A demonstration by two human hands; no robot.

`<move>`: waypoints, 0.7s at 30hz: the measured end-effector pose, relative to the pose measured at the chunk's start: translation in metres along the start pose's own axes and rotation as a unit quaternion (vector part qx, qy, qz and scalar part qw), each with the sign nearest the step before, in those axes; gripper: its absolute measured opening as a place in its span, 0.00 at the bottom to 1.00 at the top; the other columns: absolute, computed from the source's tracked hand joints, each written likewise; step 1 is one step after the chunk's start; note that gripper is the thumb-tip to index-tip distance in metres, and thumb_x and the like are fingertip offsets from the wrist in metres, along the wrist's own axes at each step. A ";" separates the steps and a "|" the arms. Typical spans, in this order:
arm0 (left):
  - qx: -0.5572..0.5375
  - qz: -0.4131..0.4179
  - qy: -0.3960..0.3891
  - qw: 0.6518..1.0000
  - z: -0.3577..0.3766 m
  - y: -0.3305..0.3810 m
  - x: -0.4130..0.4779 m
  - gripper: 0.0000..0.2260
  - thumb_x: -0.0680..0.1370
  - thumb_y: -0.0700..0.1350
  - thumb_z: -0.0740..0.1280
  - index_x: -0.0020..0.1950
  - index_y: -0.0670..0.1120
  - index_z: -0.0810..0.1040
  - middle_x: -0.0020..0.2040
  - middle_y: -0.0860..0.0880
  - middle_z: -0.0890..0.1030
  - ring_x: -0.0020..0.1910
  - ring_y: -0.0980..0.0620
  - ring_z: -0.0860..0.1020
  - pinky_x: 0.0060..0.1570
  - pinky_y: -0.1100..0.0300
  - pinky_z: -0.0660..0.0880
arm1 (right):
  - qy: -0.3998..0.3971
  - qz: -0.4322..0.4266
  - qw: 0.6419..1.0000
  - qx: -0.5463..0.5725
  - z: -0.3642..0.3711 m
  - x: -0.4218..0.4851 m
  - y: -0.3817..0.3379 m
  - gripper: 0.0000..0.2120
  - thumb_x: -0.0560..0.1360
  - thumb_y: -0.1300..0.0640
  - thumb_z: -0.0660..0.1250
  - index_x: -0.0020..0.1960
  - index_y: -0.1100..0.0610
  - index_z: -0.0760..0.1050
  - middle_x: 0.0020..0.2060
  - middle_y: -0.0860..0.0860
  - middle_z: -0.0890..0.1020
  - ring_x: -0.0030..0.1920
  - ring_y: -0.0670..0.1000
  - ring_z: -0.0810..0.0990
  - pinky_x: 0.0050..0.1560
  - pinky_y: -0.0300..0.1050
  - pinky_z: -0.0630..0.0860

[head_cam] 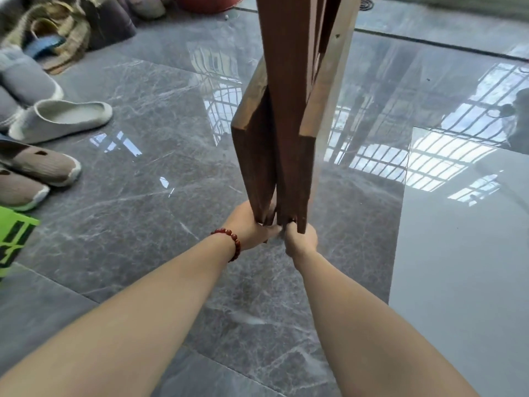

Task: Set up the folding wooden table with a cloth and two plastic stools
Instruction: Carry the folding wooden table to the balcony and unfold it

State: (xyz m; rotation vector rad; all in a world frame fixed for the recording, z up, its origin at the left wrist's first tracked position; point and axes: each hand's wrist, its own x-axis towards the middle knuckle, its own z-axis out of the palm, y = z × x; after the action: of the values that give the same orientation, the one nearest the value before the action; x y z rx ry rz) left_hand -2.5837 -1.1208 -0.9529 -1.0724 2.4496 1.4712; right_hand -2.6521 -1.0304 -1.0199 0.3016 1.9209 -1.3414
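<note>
Glossy grey marble floor [137, 173], window reflections, slippers [60, 118] at left

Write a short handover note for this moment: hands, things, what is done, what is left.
Left hand grips the near end of the folded wooden table; right hand grips the same end beside it.
The table is not opened, and is held over the tiled floor.
Cloth and stools: not in view.
Done: table in hand.
Left: unfold and stand it, spread the cloth, place two stools.

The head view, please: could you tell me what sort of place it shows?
Likely a home, perhaps near its entrance: slippers are gathered at the left, a woven bag lies behind them, and polished grey tiles reflect a barred window.
</note>
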 end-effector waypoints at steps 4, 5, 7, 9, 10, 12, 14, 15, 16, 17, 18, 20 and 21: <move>-0.005 0.042 0.044 0.998 -0.012 0.009 -0.008 0.07 0.75 0.42 0.68 0.41 0.51 0.72 0.37 0.57 0.75 0.36 0.61 0.73 0.29 0.71 0.69 | 0.006 -0.003 0.999 -0.045 0.003 -0.004 -0.002 0.09 0.77 0.54 0.58 0.50 0.58 0.74 0.40 0.53 0.75 0.37 0.53 0.72 0.39 0.44 0.70; 0.015 0.058 0.055 0.997 -0.015 0.010 -0.007 0.09 0.76 0.42 0.67 0.38 0.51 0.71 0.36 0.56 0.74 0.36 0.58 0.73 0.30 0.69 0.67 | 0.012 -0.008 0.998 -0.053 0.005 -0.005 -0.002 0.10 0.76 0.53 0.59 0.51 0.58 0.74 0.43 0.55 0.76 0.40 0.55 0.73 0.42 0.47 0.71; 0.075 0.080 0.051 0.993 -0.022 0.013 -0.008 0.10 0.76 0.41 0.63 0.36 0.49 0.69 0.33 0.55 0.71 0.35 0.54 0.71 0.29 0.68 0.63 | 0.027 -0.018 0.997 -0.066 0.007 -0.008 -0.002 0.13 0.74 0.52 0.61 0.53 0.58 0.76 0.47 0.58 0.79 0.44 0.58 0.76 0.44 0.49 0.73; 0.099 0.091 0.038 0.990 -0.026 0.014 -0.009 0.12 0.77 0.39 0.61 0.34 0.50 0.66 0.31 0.55 0.69 0.32 0.55 0.69 0.28 0.67 0.61 | 0.039 -0.022 0.995 -0.087 0.007 -0.013 -0.005 0.15 0.73 0.52 0.62 0.55 0.59 0.75 0.49 0.59 0.79 0.46 0.59 0.77 0.44 0.49 0.73; 0.101 0.096 0.032 0.990 -0.027 0.013 -0.010 0.14 0.77 0.38 0.60 0.33 0.50 0.65 0.31 0.54 0.68 0.31 0.57 0.68 0.27 0.67 0.60 | 0.048 -0.029 0.994 -0.099 0.006 -0.016 -0.008 0.14 0.73 0.52 0.63 0.55 0.60 0.73 0.48 0.58 0.79 0.47 0.58 0.77 0.44 0.48 0.73; 0.091 0.109 0.023 0.990 -0.031 0.014 -0.012 0.16 0.78 0.38 0.60 0.32 0.51 0.63 0.30 0.54 0.67 0.29 0.59 0.66 0.26 0.68 0.60 | 0.067 -0.044 0.989 -0.125 0.003 -0.022 -0.012 0.12 0.74 0.54 0.65 0.53 0.59 0.68 0.46 0.55 0.76 0.45 0.55 0.75 0.42 0.45 0.71; 0.083 0.118 0.014 0.990 -0.034 0.013 -0.013 0.17 0.78 0.38 0.60 0.31 0.51 0.63 0.29 0.54 0.67 0.29 0.57 0.67 0.26 0.68 0.60 | 0.079 -0.061 0.983 -0.154 -0.001 -0.027 -0.011 0.14 0.74 0.51 0.67 0.52 0.58 0.68 0.46 0.54 0.77 0.44 0.54 0.76 0.41 0.44 0.71; 0.087 0.121 0.010 0.989 -0.037 0.014 -0.014 0.18 0.78 0.37 0.60 0.31 0.51 0.63 0.29 0.54 0.67 0.29 0.56 0.67 0.26 0.68 0.61 | 0.086 -0.069 0.980 -0.164 -0.002 -0.030 -0.009 0.17 0.73 0.49 0.68 0.54 0.59 0.69 0.48 0.54 0.78 0.46 0.54 0.78 0.42 0.44 0.71; 0.082 0.123 0.008 0.989 -0.040 0.012 -0.014 0.17 0.77 0.37 0.60 0.31 0.51 0.63 0.29 0.53 0.67 0.29 0.56 0.67 0.27 0.67 0.62 | 0.093 -0.077 0.978 -0.171 -0.003 -0.034 -0.007 0.20 0.73 0.47 0.68 0.58 0.59 0.70 0.52 0.54 0.79 0.49 0.54 0.78 0.42 0.44 0.72; 0.071 0.126 0.007 0.989 -0.042 0.011 -0.014 0.17 0.77 0.36 0.60 0.31 0.50 0.62 0.30 0.53 0.67 0.29 0.57 0.66 0.28 0.67 0.62 | 0.100 -0.087 0.976 -0.173 -0.005 -0.039 -0.007 0.24 0.73 0.46 0.69 0.63 0.58 0.69 0.56 0.53 0.78 0.51 0.52 0.78 0.44 0.43 0.72; 0.062 0.130 0.006 0.990 -0.044 0.010 -0.013 0.17 0.77 0.36 0.60 0.31 0.50 0.63 0.30 0.53 0.67 0.29 0.58 0.66 0.28 0.67 0.63 | 0.107 -0.100 0.973 -0.178 -0.006 -0.043 -0.008 0.27 0.72 0.46 0.70 0.66 0.57 0.68 0.58 0.52 0.77 0.53 0.51 0.77 0.47 0.42 0.73; 0.054 0.135 0.006 0.989 -0.048 0.007 -0.013 0.17 0.77 0.36 0.60 0.31 0.50 0.63 0.31 0.53 0.67 0.30 0.59 0.66 0.27 0.67 0.61 | 0.123 -0.133 0.963 -0.199 -0.011 -0.051 -0.014 0.32 0.71 0.46 0.72 0.69 0.57 0.67 0.61 0.51 0.76 0.59 0.51 0.76 0.55 0.43 0.74; 0.052 0.135 0.007 0.989 -0.049 0.006 -0.012 0.16 0.77 0.36 0.60 0.32 0.50 0.63 0.31 0.53 0.67 0.30 0.59 0.66 0.27 0.67 0.61 | 0.130 -0.151 0.958 -0.208 -0.013 -0.056 -0.019 0.32 0.70 0.47 0.73 0.69 0.57 0.67 0.62 0.52 0.76 0.60 0.51 0.75 0.58 0.44 0.73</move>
State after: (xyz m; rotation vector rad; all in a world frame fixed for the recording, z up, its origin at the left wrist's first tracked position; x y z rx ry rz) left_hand -2.5650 -1.1519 -0.9173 -0.7582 2.7351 1.3840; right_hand -2.6303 -1.0141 -0.9655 -0.0302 2.4903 -1.0803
